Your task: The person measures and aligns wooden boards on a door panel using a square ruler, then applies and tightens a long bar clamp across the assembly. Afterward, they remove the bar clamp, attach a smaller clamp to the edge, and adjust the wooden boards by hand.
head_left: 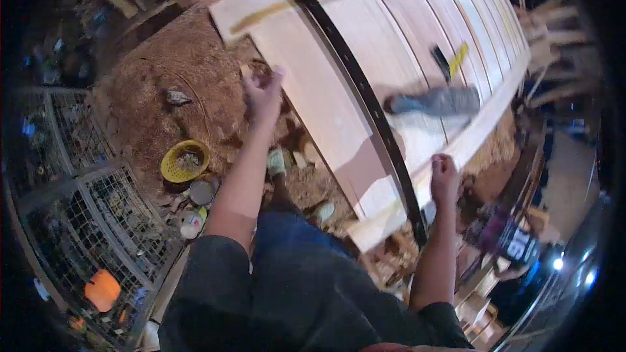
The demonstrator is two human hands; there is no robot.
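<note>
In the head view, a big wooden panel (319, 85) of side-by-side boards lies in front of the person, and the work in hand seems to be at its near part; the exact step cannot be told. A dark slotted strip (365, 85) runs across the near boards of the panel; whether it touches them is unclear. The left hand (264, 91) is just beside the panel's left edge, fingers loosely curled with a gap to the thumb and nothing visible in it. The right hand (445, 168) is by the panel's right edge, curled into a fist; nothing sticks out of it, though its inside is hidden.

Any reach inward over the panel calls for care around the strip, and around a blurred grey object (437, 102) and a black-and-yellow thing (456, 60) farther up the boards. The panel's near left corner juts toward the legs, with wood scraps below. The widest room is on the sawdust ground (150, 85) left of the panel, bounded by a yellow basket (171, 168) and a wire cage (120, 202). Right of the panel, another person (495, 231) narrows the way.
</note>
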